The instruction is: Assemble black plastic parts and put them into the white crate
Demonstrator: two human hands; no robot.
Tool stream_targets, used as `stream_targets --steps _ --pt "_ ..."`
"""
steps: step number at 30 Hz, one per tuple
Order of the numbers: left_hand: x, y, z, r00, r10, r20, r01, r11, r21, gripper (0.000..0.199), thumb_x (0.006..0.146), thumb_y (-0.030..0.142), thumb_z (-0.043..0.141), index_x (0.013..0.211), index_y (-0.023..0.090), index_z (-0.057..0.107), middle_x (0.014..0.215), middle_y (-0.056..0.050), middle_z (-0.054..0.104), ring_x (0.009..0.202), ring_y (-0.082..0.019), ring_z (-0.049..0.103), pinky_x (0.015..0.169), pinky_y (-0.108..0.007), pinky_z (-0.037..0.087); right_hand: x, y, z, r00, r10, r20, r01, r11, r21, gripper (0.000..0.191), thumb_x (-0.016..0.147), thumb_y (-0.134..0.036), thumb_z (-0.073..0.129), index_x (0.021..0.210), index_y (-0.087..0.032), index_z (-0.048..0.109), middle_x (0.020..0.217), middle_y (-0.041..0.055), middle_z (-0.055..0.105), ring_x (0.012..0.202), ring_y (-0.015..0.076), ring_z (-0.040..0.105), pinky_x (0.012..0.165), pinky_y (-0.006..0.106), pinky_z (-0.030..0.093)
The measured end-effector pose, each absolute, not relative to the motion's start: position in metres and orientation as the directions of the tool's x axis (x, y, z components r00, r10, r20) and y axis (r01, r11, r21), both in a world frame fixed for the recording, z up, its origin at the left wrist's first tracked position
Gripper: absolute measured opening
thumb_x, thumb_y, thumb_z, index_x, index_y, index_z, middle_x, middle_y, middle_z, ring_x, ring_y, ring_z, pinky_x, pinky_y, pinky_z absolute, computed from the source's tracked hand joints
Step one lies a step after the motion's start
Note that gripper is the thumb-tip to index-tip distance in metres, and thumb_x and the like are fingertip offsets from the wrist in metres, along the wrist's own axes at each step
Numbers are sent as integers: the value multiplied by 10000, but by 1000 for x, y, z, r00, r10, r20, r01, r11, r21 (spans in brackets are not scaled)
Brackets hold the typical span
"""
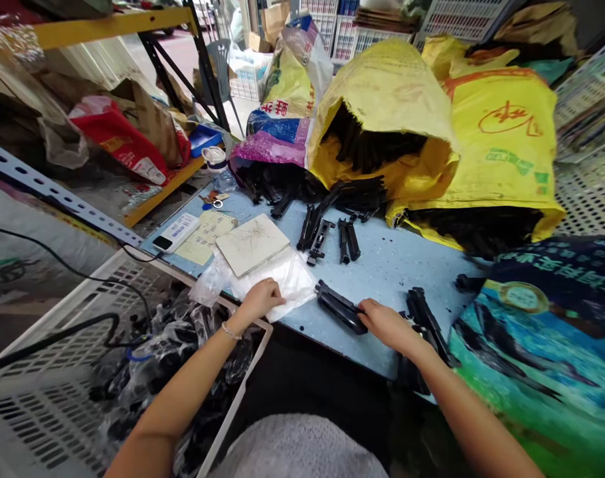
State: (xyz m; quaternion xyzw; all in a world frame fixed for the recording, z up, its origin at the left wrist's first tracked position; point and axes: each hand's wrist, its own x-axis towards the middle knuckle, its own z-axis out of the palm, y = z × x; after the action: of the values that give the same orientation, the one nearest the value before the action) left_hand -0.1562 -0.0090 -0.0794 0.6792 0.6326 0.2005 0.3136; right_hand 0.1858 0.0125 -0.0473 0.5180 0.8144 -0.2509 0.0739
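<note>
My left hand [261,299] is closed, its fingers pinching the edge of a stack of thin clear plastic bags [295,282] at the front of the blue table. A pale square board [253,243] lies on top of that stack. My right hand [384,323] grips the near end of a long black plastic part [341,307], whose far end points at the bags and seems to meet their edge. To the right of this hand lie more black parts [428,318]. Further back on the table are several similar black pieces [349,240].
Large woven sacks stand along the back, including a yellow sack [392,93] full of black parts. At lower left, a white crate [48,398] holds bagged black parts. A white device [176,232], a handwritten paper [205,237] and a bottle [219,169] lie left; a blue-green sack [546,345] stands right.
</note>
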Motion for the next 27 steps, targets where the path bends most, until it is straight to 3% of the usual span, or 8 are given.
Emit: stream_targets --steps 3,5,7,11,15,19,25,27 --pt "-177 -9 -76 64 947 -316 387 269 882 228 763 372 664 723 150 636 678 -4 599 621 -140 552 608 -261 424 172 8 -54 -404 846 -348 739 78 -670 220 940 -338 406 992 -188 558 926 80 663 851 221 639 783 342 462" --pt "-176 -6 -77 7 951 -310 211 302 930 247 700 367 707 767 153 603 672 13 596 600 -122 540 591 -243 415 149 3 -56 -439 825 -354 492 -109 -864 247 953 -391 358 995 -207 516 852 40 663 790 199 639 758 336 482" --pt "-170 -3 -81 -42 967 -251 140 254 957 289 629 310 752 753 169 532 678 29 590 587 -105 528 578 -225 406 124 -5 -57 -472 813 -341 298 -217 -929 255 952 -422 353 995 -216 496 811 14 646 732 181 627 717 323 492" --pt "-164 -3 -87 -85 975 -207 169 218 961 253 679 292 687 749 191 467 676 35 578 530 -93 487 521 -214 376 104 -19 -55 -462 845 -271 435 -51 -899 222 930 -406 425 1021 -223 511 791 -1 604 694 176 581 668 300 448" --pt "-169 -11 -84 -65 986 -155 346 168 923 136 722 245 631 776 187 520 722 17 597 615 -121 539 591 -237 409 117 -26 -44 -438 853 -284 714 138 -687 228 944 -345 407 1100 -221 518 848 41 637 767 212 605 694 306 401" --pt "-165 -17 -76 -42 999 -31 580 50 813 70 754 162 585 802 196 548 734 23 605 693 -141 572 660 -250 432 116 -29 -37 -453 843 -290 709 144 -690 264 966 -360 374 1156 -225 498 896 54 662 784 209 624 693 288 404" --pt "-167 -23 -61 47 994 99 844 -92 528 289 780 2 448 890 159 664 948 -91 676 927 -213 620 837 -332 481 106 -31 -41 -401 859 -319 748 106 -655 256 946 -322 406 1134 -213 542 794 45 656 719 211 624 649 286 386" --pt "-170 -23 -58 44 995 84 885 -78 459 309 797 17 472 979 152 683 1051 -122 668 983 -236 616 858 -348 484 104 -31 -43 -392 863 -320 693 48 -720 251 942 -349 420 1120 -227 548 769 22 645 645 191 612 627 286 396"
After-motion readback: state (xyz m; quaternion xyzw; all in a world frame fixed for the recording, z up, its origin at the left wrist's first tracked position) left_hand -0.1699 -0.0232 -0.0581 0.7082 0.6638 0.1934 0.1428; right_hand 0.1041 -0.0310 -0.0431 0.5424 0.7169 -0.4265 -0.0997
